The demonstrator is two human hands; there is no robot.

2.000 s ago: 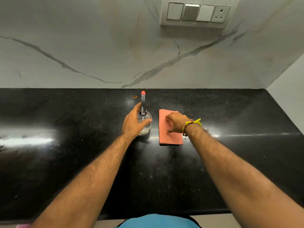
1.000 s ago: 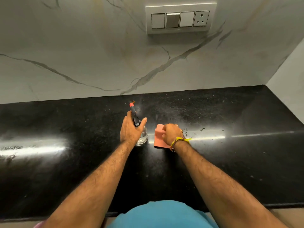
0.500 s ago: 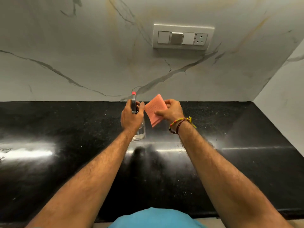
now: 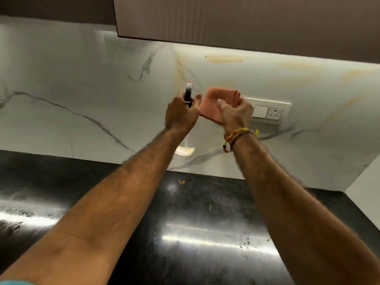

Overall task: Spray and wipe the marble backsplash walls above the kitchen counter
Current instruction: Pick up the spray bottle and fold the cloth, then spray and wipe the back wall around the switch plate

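The white marble backsplash (image 4: 82, 83) with grey veins and yellowish streaks fills the middle of the view. My left hand (image 4: 182, 115) is raised in front of it, shut on a clear spray bottle (image 4: 188, 95); the dark nozzle with a red tip points at the wall, and the bottle's base shows below my wrist. Just to the right, my right hand (image 4: 234, 114) grips a folded orange cloth (image 4: 216, 102) held up close to the wall. A beaded thread bracelet circles my right wrist.
A switch and socket plate (image 4: 269, 112) sits on the wall behind my right hand. A dark upper cabinet (image 4: 246, 19) overhangs the backsplash. The glossy black counter (image 4: 195, 223) lies below, with a side wall (image 4: 366, 202) at the right.
Both hands rose from the counter to switch-plate height, carrying the bottle and the cloth. The view tilted upward, bringing the upper cabinet into sight.
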